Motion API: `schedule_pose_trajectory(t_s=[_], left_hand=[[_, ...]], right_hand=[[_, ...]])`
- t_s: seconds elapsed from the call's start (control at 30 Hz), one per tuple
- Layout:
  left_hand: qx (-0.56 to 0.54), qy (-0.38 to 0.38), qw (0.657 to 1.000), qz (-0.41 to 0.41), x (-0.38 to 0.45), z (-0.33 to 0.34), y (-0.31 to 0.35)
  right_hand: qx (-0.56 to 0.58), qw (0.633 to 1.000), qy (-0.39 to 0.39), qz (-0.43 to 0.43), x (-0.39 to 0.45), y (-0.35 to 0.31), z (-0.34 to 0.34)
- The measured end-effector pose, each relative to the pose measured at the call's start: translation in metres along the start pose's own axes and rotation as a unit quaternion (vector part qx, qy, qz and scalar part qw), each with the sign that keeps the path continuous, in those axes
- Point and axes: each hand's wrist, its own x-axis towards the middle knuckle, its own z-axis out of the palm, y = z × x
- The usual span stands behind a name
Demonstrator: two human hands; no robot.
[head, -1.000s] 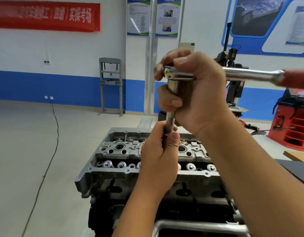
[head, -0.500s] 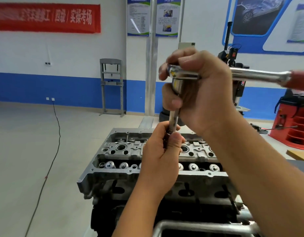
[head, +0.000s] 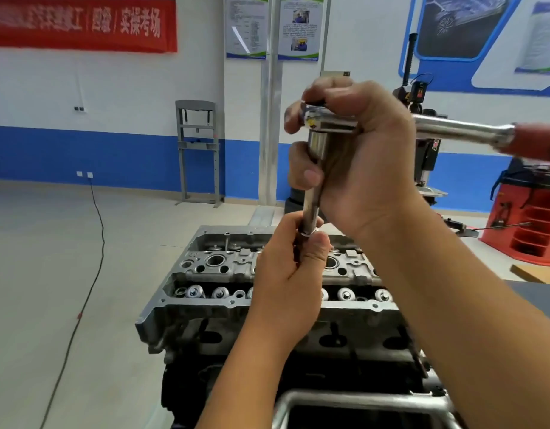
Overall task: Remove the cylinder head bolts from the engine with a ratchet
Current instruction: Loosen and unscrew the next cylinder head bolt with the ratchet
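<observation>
Above the cylinder head (head: pixel 267 308), the right hand (head: pixel 360 168) grips the ratchet (head: pixel 462 133) head while the left hand (head: pixel 286 274) holds the extension (head: pixel 310 199) lower down, its tip hidden, so bolt removal seems under way, progress unclear.

- Bright, even indoor light; shadows are soft.
- Glare streaks the ratchet handle (head: pixel 462 134).
- The red banner (head: pixel 81 24) is smeared.
- Wide-angle bending curves the wall posters (head: pixel 273 26).
</observation>
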Motion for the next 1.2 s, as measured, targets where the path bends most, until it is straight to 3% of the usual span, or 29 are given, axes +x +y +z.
schedule_pose_trajectory(t_s=[0.13, 0.33, 0.4, 0.47, 0.57, 0.67, 0.8, 0.87, 0.93, 1.0, 1.1, 1.2], left_hand=[[-0.01, -0.023, 0.999, -0.02, 0.001, 0.0, -0.001], [0.012, 0.02, 1.0, 0.018, 0.0, 0.004, 0.0], [0.008, 0.025, 1.0, 0.01, 0.0, 0.001, 0.0], [-0.004, 0.004, 1.0, -0.005, 0.0, -0.002, 0.0], [-0.004, -0.03, 1.0, 0.001, 0.0, -0.001, 0.002], [0.016, -0.012, 1.0, 0.006, 0.001, 0.004, 0.0], [0.034, 0.03, 0.999, 0.021, 0.0, 0.007, -0.001], [0.021, 0.033, 0.999, 0.006, 0.0, 0.003, 0.0], [0.002, 0.014, 1.0, -0.019, 0.0, -0.002, -0.001], [-0.018, -0.012, 0.999, -0.023, 0.001, -0.003, 0.0], [0.001, -0.01, 1.0, 0.002, 0.001, 0.002, 0.001], [0.014, 0.009, 1.0, 0.009, 0.001, 0.006, -0.001]], right_hand=[[0.045, 0.998, -0.016, 0.04, -0.003, -0.005, -0.012], [-0.12, 0.979, 0.097, -0.131, -0.008, 0.014, 0.011], [-0.087, 0.992, 0.042, -0.083, 0.0, 0.012, 0.012], [-0.005, 0.999, -0.041, 0.018, 0.005, 0.005, 0.004], [0.085, 0.993, -0.048, 0.071, 0.005, -0.004, -0.015], [0.069, 0.997, -0.003, 0.035, -0.002, -0.001, -0.017], [-0.068, 0.99, 0.071, -0.1, -0.004, 0.013, 0.004], [-0.077, 0.995, 0.016, -0.062, 0.005, 0.012, 0.011], [-0.008, 0.997, -0.066, 0.039, 0.011, 0.006, 0.007], [0.077, 0.988, -0.095, 0.094, 0.014, 0.001, -0.004], [0.108, 0.988, -0.065, 0.084, 0.01, -0.001, -0.016], [0.026, 0.999, 0.016, -0.016, -0.002, 0.006, -0.013]])
